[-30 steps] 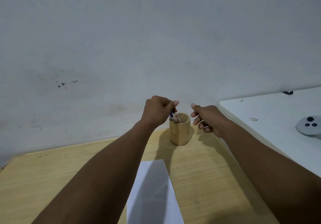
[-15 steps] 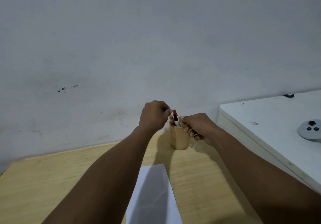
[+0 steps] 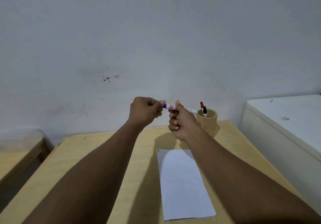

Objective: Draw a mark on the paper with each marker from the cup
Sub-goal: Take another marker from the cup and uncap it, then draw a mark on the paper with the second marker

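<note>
From the head view, your left hand [image 3: 145,111] and right hand [image 3: 180,122] are both up in the air above the far end of the wooden bench [image 3: 104,154], holding one marker [image 3: 171,107] between them. It lies roughly level. Your left hand is curled shut around the blue-capped end, thumb and finger pinching it, and your right hand is closed in a fist around the white barrel, thumb sticking up. The barrel's far end pokes out past your right hand toward the cup [image 3: 207,121].

The cup is wooden, standing upright near the bench's far right corner, just beside your right hand. Two more markers sit in it: a red-capped marker [image 3: 201,104] and a black-capped marker [image 3: 204,110], both cap up.

The paper [image 3: 184,185] lies flat on the bench below your hands, partly under your right forearm. There's a small dark mark [image 3: 158,151] at its top left corner.
</note>
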Tool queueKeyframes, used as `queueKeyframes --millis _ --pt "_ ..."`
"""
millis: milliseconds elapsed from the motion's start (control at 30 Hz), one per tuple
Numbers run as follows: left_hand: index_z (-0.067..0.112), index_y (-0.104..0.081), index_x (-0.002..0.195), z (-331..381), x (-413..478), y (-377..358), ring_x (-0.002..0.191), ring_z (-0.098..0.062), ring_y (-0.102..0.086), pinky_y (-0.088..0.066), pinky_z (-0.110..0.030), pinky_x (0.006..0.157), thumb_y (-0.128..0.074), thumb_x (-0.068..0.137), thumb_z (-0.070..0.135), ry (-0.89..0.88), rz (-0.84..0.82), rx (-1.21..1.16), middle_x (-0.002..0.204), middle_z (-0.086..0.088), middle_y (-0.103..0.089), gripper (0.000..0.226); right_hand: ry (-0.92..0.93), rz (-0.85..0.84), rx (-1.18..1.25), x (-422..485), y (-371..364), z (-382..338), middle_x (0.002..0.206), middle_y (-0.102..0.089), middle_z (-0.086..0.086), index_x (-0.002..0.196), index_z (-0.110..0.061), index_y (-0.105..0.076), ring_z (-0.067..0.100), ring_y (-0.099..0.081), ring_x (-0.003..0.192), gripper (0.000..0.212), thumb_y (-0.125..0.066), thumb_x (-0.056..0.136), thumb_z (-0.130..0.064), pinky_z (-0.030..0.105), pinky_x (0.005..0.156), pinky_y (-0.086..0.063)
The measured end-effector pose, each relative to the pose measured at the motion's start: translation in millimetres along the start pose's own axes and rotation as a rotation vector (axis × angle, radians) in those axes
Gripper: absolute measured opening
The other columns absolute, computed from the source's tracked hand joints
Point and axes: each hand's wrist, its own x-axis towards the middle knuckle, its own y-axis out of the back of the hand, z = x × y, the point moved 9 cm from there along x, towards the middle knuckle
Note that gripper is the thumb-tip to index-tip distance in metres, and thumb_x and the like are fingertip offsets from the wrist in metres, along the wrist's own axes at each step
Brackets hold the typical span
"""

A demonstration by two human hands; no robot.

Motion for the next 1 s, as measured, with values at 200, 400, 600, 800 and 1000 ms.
queueKeyframes --millis 200,400,600,800,1000 --pt "0.002 -0.077 0.070 -75 -20 48 0.057 -0.020 -0.071 -0.064 -0.043 0.083 -0.077 0.087 0.037 0.198 0.135 -0.073 0.057 -0.003 -0.069 0.038 0.101 -0.045 -0.005 -3 -8 -1 0.067 -0.061 0.008 0.084 -0.007 -0.058 0.012 -0.059 0.041 0.027 -0.057 0.104 -0.025 0.021 0.039 -0.038" --pt "0.016 -0.077 0.069 -118 -41 33 0.065 -0.008 -0.062 -0.041 -0.018 0.053 -0.074 0.087 0.026 0.089 -0.156 0.512 0.057 0.016 -0.066 0.020 0.099 -0.032 -0.158 -3 11 7 0.069 -0.073 0.013 0.089 -0.004 -0.071 0.026 -0.075 0.060 0.021 -0.056 0.096 -0.017 0.026 0.047 -0.050" --pt "0.022 -0.074 0.085 -153 -57 7 0.085 -0.016 -0.068 -0.048 -0.026 0.068 -0.069 0.081 0.036 0.114 -0.264 0.644 0.082 0.009 -0.071 0.015 0.150 0.070 -0.472 3 45 36 0.066 -0.064 0.008 0.087 -0.006 -0.072 0.015 -0.059 0.047 0.010 -0.075 0.089 -0.014 0.024 0.043 -0.040" --pt "0.025 -0.067 0.092 -162 -56 -2 0.085 -0.017 -0.067 -0.054 -0.032 0.075 -0.069 0.075 0.063 0.182 -0.302 0.600 0.087 0.005 -0.071 0.041 0.143 0.048 -0.515 3 59 66 0.073 -0.067 0.016 0.094 -0.005 -0.067 0.028 -0.062 0.059 0.007 -0.069 0.091 -0.011 0.024 0.044 -0.037" --pt "0.023 -0.056 0.113 -158 -62 -12 0.086 -0.013 -0.061 -0.052 -0.032 0.073 -0.077 0.055 0.080 0.190 -0.392 0.717 0.088 0.008 -0.063 0.084 0.234 0.036 -0.708 3 54 71 0.078 -0.079 0.014 0.091 -0.006 -0.072 0.022 -0.074 0.066 0.009 -0.072 0.088 -0.015 0.030 0.053 -0.049"
